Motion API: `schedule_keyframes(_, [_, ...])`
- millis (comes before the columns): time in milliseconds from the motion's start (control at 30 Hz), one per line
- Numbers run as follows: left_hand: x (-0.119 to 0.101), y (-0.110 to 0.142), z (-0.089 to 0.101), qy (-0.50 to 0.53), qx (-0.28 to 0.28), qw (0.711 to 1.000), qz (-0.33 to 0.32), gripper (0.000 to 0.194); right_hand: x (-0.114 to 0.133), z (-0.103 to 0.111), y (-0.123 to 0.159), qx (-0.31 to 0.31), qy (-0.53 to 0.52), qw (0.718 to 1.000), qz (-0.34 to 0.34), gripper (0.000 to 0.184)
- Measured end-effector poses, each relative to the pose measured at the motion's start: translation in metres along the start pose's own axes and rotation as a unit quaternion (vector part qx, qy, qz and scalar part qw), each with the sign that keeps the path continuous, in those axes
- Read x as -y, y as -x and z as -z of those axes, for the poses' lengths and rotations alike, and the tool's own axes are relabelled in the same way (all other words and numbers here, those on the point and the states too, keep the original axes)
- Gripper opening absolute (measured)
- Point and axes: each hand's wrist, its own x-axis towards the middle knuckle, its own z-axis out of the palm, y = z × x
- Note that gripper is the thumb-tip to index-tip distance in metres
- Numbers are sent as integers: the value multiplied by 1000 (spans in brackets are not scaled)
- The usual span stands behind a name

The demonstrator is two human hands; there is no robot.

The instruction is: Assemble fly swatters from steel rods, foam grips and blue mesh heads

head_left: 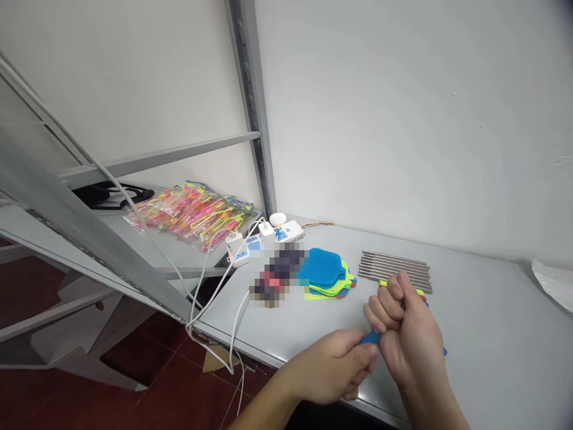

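Gripped just above the front edge of the worktop [496, 334]: a blue piece [370, 338], pinched firmly in the left hand [329, 365]. Right hand [403, 328] curled closed about the other end, anything more inside that fist hidden. Beyond the right wrist, a blue tip [445, 352]; cannot tell whether part of the same piece. Possible trouble: a skewed twist or pull, perhaps bending the plastic or ending in a drop over the front edge. Toward the back edge, small coloured parts [383, 283] and metal rods [394, 263], liable to roll if knocked by slipping knuckles. Nearer the left edge, stacked mesh paddles [326, 266]. At the back left corner, a power strip [293, 231]; white cables [231, 346] over the front edge, perhaps prone to snagging.
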Motion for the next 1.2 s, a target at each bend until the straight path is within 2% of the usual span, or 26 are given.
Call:
schedule_keyframes(167, [-3,3,0,4,-65,998,-19,43,-15,-16,-7,36,24,999,-18,38])
schedule_keyframes(300, [-7,5,11,15,-89,996,-4,45,-28,-14,-12,58,88,994,-34,37])
schedule_keyframes(367, [-7,6,17,49,-96,994,-4,43,-28,-8,-19,83,162,983,-5,36])
schedule_keyframes(433, [-7,8,22,104,-119,987,-29,39,-20,-2,-29,111,253,958,77,39])
schedule_keyframes(500, [-6,10,27,137,-164,975,-56,33,-7,1,-45,151,381,899,157,38])
schedule_keyframes(533, [-6,11,30,141,-184,971,-63,31,-1,1,-55,182,457,852,180,35])
schedule_keyframes(567, [-5,12,32,141,-198,968,-66,31,3,1,-65,223,529,795,195,33])
schedule_keyframes(633, [-4,15,37,147,-214,963,-69,33,7,1,-83,306,647,664,215,34])
schedule_keyframes(700, [-2,17,40,164,-233,955,-79,36,3,2,-98,366,719,537,246,45])
schedule_keyframes(767, [-1,17,40,179,-259,945,-89,39,-5,6,-106,400,760,432,276,63])
schedule_keyframes(800, [0,17,40,180,-268,942,-92,40,-9,9,-108,412,770,393,287,67])
schedule_keyframes(867, [0,15,37,170,-285,938,-95,42,-17,14,-107,423,781,344,304,62])
schedule_keyframes(933, [0,13,35,151,-301,936,-97,42,-23,19,-102,424,782,317,328,52])
schedule_keyframes(1033, [2,9,34,124,-320,934,-103,42,-25,23,-94,424,767,290,384,45])
schedule_keyframes(1133, [5,9,35,121,-321,932,-115,41,-15,23,-87,424,745,258,446,35])
schedule_keyframes(1200, [1,9,35,126,-305,936,-125,40,-2,23,-84,403,734,255,484,30])
